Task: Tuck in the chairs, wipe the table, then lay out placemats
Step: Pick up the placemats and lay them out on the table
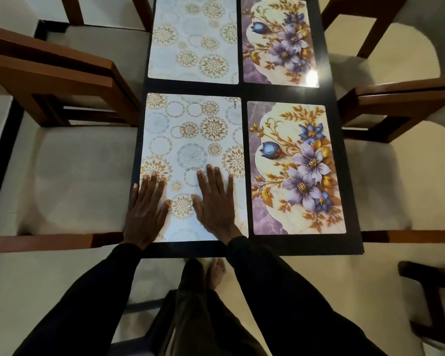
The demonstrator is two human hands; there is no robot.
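Several placemats lie on the black table (350,242). The near left placemat (193,129), white with gold circles, has both my hands flat on its near end. My left hand (145,214) presses its left edge with straight fingers. My right hand (215,204) lies flat beside it near the mat's middle. To the right lies a near floral placemat (296,170) with purple flowers. Beyond them lie a far gold-circle placemat (193,39) and a far floral placemat (280,42).
Wooden chairs with pale seat cushions stand along both long sides: a near left chair (62,181), a far left chair (95,47), a near right chair (401,176) and a far right chair (370,42). Dark furniture (432,299) stands at lower right. My bare foot (216,271) stands below the table edge.
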